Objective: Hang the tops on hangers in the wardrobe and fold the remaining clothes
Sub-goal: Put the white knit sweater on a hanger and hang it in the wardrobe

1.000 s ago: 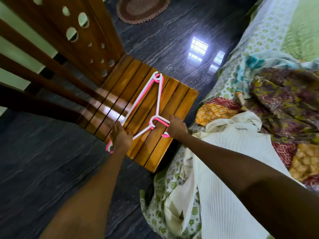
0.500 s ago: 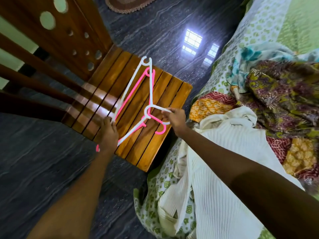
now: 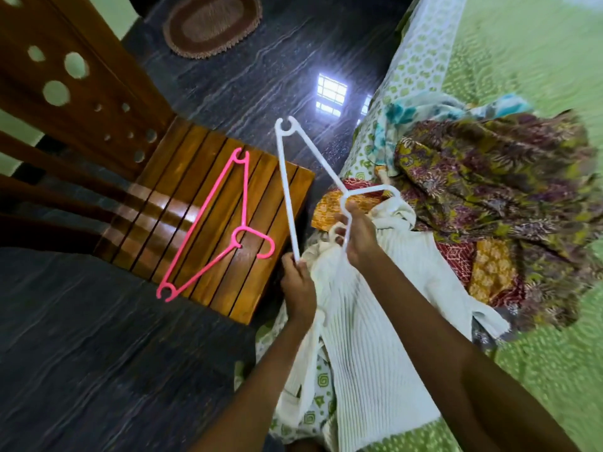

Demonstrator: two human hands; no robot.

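Bed with green-and-white patterned sheet (image 3: pixel 538 44) fills the frame from 12 to 5 o'clock. Dark veined stone floor (image 3: pixel 81 353) takes the left half; oval brown woven rug (image 3: pixel 212 24) at 11 o'clock.

Slatted brown wooden chair (image 3: pixel 182 177) at 9 o'clock, its seat edge close beside the bed.

Heap of printed clothes, purple-olive floral fabric (image 3: pixel 489 177) on top, lies on the bed at 3 o'clock. White ribbed knit top (image 3: pixel 375 337) is spread at 6 o'clock, neckline toward the hands.

Pink plastic hanger (image 3: pixel 208 223) lies flat on the chair seat, one tip past the seat's near edge.

White plastic hanger (image 3: pixel 287 190) is held off the chair, above the top's neckline. Left hand (image 3: pixel 298 288) pinches its lower corner, fingers curled on the bar. Right hand (image 3: pixel 359 239) grips near the hook, fingers closed on the plastic.

Step in hand, by judgement: hanger chosen, being brought to the white top. Next move calls for freeing one hand to open the neckline, then feeding a hanger shoulder inside. Wardrobe not in view.
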